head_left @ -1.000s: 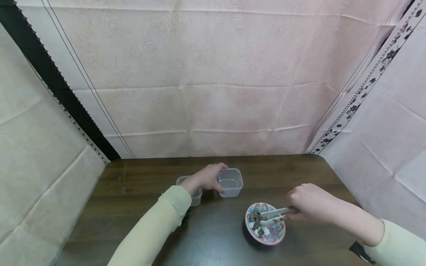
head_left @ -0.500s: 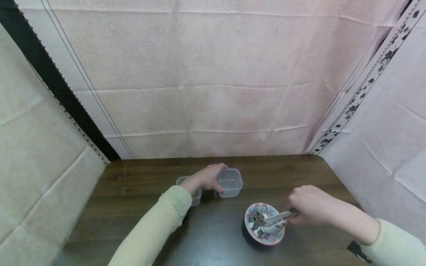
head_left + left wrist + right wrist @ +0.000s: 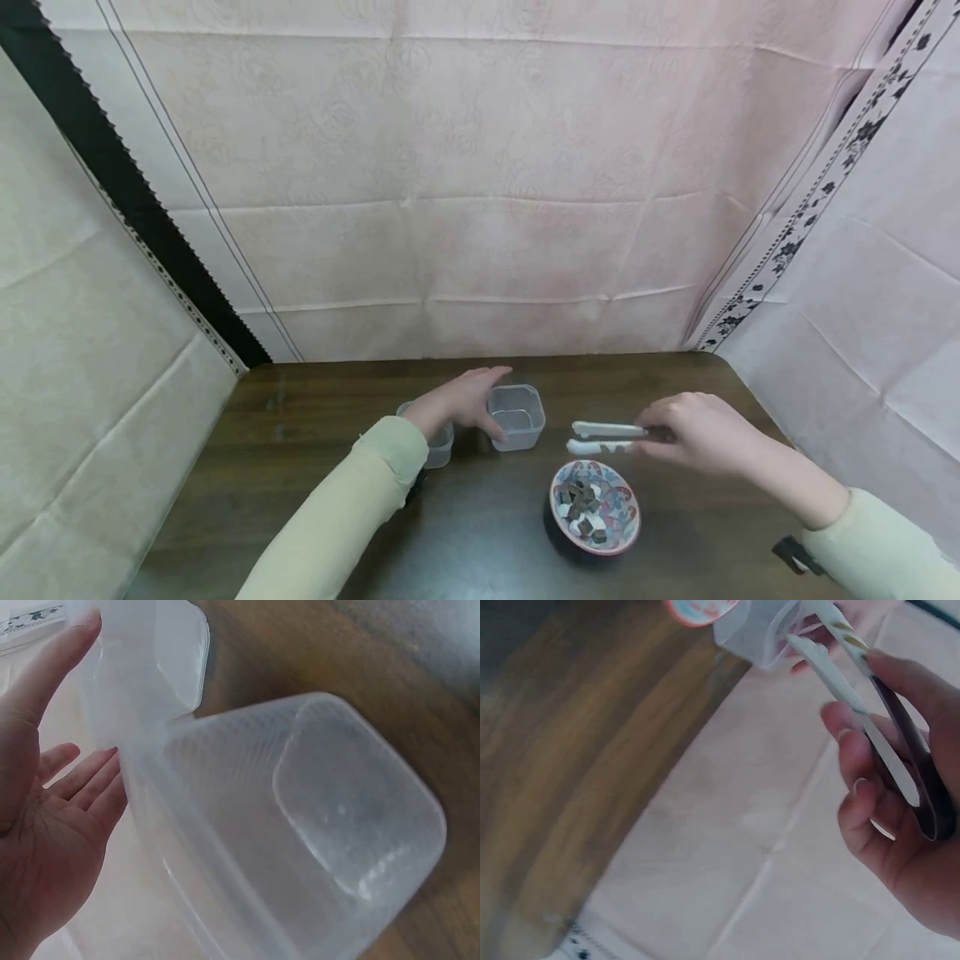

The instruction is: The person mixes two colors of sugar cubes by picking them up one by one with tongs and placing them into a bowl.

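My left hand [image 3: 467, 402] is at the left side of a clear plastic container [image 3: 517, 417], fingers fairly straight and spread. In the left wrist view, its thumb lies against that container's wall [image 3: 150, 667]. A second clear container [image 3: 441, 446] stands under the left wrist, partly hidden by it. My right hand [image 3: 697, 433] holds a pair of tongs [image 3: 607, 430] with white arms and a dark handle. Their tips are apart, with nothing visible between them, just beyond the bowl. The patterned, pink-rimmed bowl [image 3: 630, 529] contains several small white and grey-brown chunks [image 3: 585, 508].
Everything stands on a dark brown wooden table [image 3: 315, 467]. Pale cloth [image 3: 450, 167] hangs behind the table and along both sides. A black strip [image 3: 135, 192] runs down at the left.
The tongs have come up out of the bowl and moved toward its far side, with the right hand moving slightly away too. The left hand stays by the container.
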### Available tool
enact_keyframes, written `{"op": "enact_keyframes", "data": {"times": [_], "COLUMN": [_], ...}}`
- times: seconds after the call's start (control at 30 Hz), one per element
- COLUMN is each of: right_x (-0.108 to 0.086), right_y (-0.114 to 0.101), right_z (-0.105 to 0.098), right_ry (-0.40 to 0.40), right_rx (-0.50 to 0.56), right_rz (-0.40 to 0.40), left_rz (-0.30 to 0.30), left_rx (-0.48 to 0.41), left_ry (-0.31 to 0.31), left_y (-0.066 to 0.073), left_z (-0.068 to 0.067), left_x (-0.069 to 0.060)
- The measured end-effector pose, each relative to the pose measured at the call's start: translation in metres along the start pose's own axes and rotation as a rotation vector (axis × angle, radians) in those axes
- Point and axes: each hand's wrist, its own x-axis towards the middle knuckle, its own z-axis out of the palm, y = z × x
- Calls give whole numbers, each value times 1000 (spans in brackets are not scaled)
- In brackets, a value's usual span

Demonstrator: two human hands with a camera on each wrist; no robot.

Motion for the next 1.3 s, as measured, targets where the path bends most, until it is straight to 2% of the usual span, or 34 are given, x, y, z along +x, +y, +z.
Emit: {"op": "enact_keyframes", "data": {"times": [0.13, 0.27, 0.43, 0.57, 0.77, 1.03, 1.3], "right_x": [1, -1, -4, -8, -11, -17, -22], "right_y": [14, 25, 38, 46, 54, 55, 45], "right_z": [14, 29, 52, 70, 93, 109, 119], "right_ry": [53, 80, 88, 88, 120, 107, 69], "right_rx": [-10, -11, 2, -14, -71, -119, -147], "right_rz": [80, 160, 243, 271, 272, 334, 361], "left_rz": [23, 31, -15, -41, -70, -120, -172], "left_rx": [15, 9, 47, 76, 40, 46, 12], "left_ry": [29, 61, 129, 187, 293, 422, 479], "left_y": [-1, -2, -10, -22, -41, -63, -82], "left_z": [-7, -17, -28, -32, -31, -26, -16], "left_x": [-10, -26, -53, -77, -113, -155, -187]}}
